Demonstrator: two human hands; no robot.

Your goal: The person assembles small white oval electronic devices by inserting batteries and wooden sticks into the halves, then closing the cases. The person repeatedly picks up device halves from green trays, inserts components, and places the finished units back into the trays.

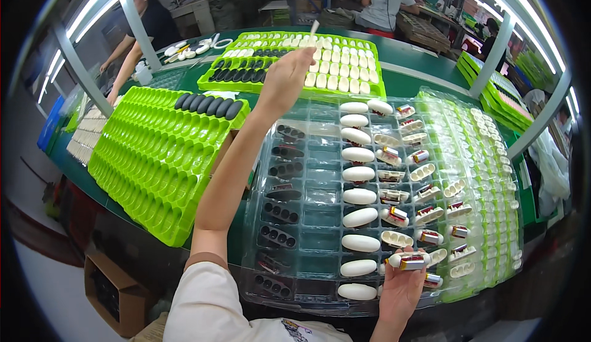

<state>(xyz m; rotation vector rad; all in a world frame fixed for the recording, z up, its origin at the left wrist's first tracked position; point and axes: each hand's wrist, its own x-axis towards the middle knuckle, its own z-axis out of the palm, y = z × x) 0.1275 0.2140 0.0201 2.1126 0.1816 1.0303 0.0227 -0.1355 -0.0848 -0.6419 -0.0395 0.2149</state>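
Landmark: the lime tray (144, 160) on my left, with a row of dark grey ovals (208, 106) along its far edge. Below its near side I see a cardboard box (130, 308). Left of it: pale pieces (86, 138), then a blue bin (50, 122). Just beyond it: small white bottle (143, 73), slanted metal post (140, 31), co-worker in dark top (159, 25). Far to its right: stacked trays (492, 93), clear plastic bag (552, 170). Well beyond, rightward: person in light shirt (385, 3).

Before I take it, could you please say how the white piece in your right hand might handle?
The white piece may feel heavy for its size, given the silvery cylinder on it. Its uncovered red parts could be delicate.
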